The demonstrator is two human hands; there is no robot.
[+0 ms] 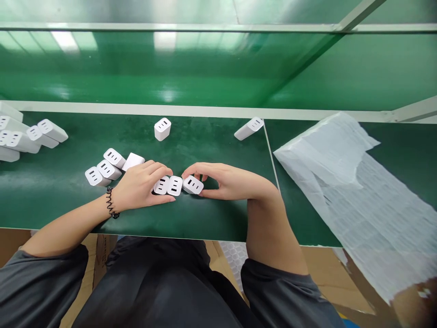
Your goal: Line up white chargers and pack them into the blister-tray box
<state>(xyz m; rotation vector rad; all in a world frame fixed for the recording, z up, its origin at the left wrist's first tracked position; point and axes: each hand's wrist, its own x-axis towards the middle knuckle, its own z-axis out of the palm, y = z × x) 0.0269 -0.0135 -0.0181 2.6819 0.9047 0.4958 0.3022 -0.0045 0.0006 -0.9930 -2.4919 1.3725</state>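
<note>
Three white charger blocks lie side by side on the green bench top [205,214] between my hands. My left hand [141,187] curls over the left block [161,185] and touches the middle block [175,185]. My right hand [227,181] has its fingers bent around the right block [193,184], thumb below and fingertips above. Both hands rest on the bench. A black coil band circles my left wrist.
Several more white charger blocks [107,166] are heaped left of my left hand, with another pile [23,136] at the far left edge. Single blocks lie at the back middle [162,128] and back right [249,128]. White label sheets [368,191] drape over the right side.
</note>
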